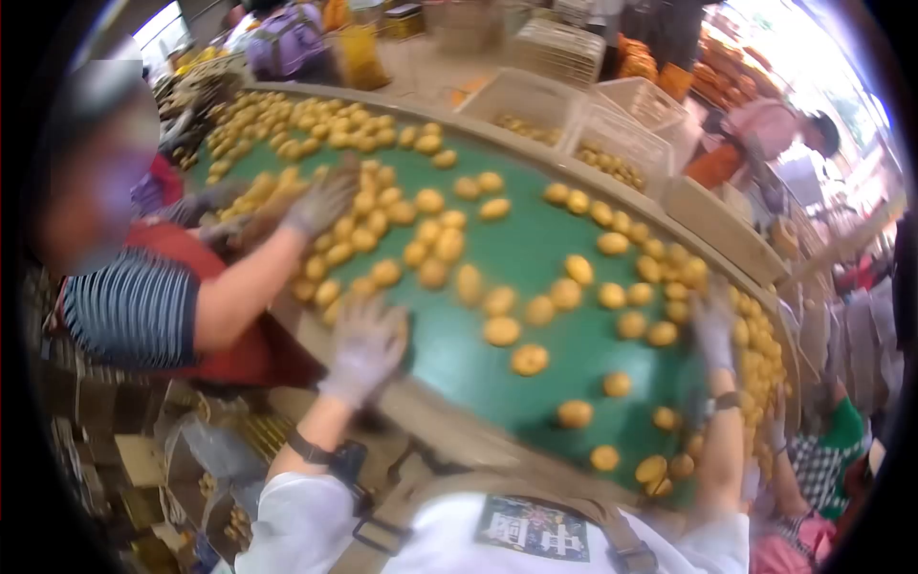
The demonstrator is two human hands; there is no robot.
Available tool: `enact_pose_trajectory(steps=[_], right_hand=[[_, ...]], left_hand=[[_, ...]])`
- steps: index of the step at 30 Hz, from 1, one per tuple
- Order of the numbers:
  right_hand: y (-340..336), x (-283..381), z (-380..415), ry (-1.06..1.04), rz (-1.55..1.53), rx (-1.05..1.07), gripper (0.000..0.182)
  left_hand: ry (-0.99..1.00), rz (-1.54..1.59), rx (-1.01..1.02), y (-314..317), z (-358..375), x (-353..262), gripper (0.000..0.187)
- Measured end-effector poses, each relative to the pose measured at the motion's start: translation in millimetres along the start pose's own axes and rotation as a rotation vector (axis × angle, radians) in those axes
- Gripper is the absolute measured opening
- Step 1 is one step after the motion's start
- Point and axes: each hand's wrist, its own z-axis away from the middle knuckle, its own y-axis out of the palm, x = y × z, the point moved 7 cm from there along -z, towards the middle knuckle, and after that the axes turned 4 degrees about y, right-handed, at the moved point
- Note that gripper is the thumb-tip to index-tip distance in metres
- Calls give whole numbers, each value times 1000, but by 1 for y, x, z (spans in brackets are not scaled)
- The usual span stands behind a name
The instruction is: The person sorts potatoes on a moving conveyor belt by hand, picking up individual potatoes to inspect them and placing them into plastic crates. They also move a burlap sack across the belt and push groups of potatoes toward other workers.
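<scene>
Head view, white crates [612, 141] holding yellow produce [610, 165], beyond green belt [535, 230]

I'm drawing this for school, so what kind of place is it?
Probably a produce-packing place: yellow produce on a long green surface, a gloved worker beside it, and crates holding more.

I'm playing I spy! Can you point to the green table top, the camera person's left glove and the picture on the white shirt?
Green table top [442, 356]: head view, a bare patch.
Left glove [365, 346]: head view, back of the hand.
Picture on the white shirt [534, 528]: head view, its middle.
</scene>
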Motion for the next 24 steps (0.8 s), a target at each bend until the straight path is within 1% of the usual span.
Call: enact_pose_trajectory(steps=[1, 2, 3, 4, 5, 6, 7, 8, 9, 11, 12, 15, 17, 18, 20, 21, 23, 24], right_hand=[[2, -8, -12, 147, -98, 130, 59], [64, -29, -6, 27, 132, 330, 63], [124, -49, 3, -93, 376, 523, 67], [109, -11, -5, -19, 267, 311, 71], [87, 55, -5, 61, 163, 96, 75], [42, 123, -17, 105, -3, 285, 76], [46, 167, -6, -37, -112, 205, 73], [24, 184, -13, 70, -389, 268, 66], [11, 263, 8, -318, -279, 563, 56], [-15, 319, 22, -610, -548, 556, 36], [-44, 333, 11, -688, -779, 609, 28], [-75, 334, -24, -991, -633, 535, 21], [-51, 320, -67, -663, -753, 419, 16], [-36, 319, -79, -650, -683, 385, 15], [-7, 325, -108, -617, -545, 309, 17], [4, 345, -129, -550, -566, 380, 18], [19, 375, -164, -405, -604, 526, 23], [36, 385, -176, -370, -552, 580, 27]], left_hand=[[-77, -17, -76, -3, 10, 22, 50], [-146, -32, -154, -8, 18, 40, 51], [-144, 16, -182, -9, 24, 43, 51], [-133, 70, -208, -8, 28, 34, 51], [-114, 128, -239, -4, 30, 22, 51], [-138, 165, -144, -3, 28, 8, 47], [-121, 190, -162, -6, 27, 9, 45], [-104, 219, -176, -6, 28, 9, 44], [-88, 248, -190, -7, 28, 9, 42], [-102, 248, -199, -10, 26, 11, 40], [-111, 244, -204, -9, 24, 13, 39], [-124, 293, -252, -12, 26, 12, 36], [-120, 329, -301, -18, 26, 11, 31], [-117, 341, -335, -20, 25, 14, 28], [-144, 357, -317, -15, 27, 24, 22], [-152, 369, -305, -13, 26, 34, 19], [-64, 264, -346, -23, 26, 29, 15], [-19, 216, -359, -26, 28, 24, 13]])
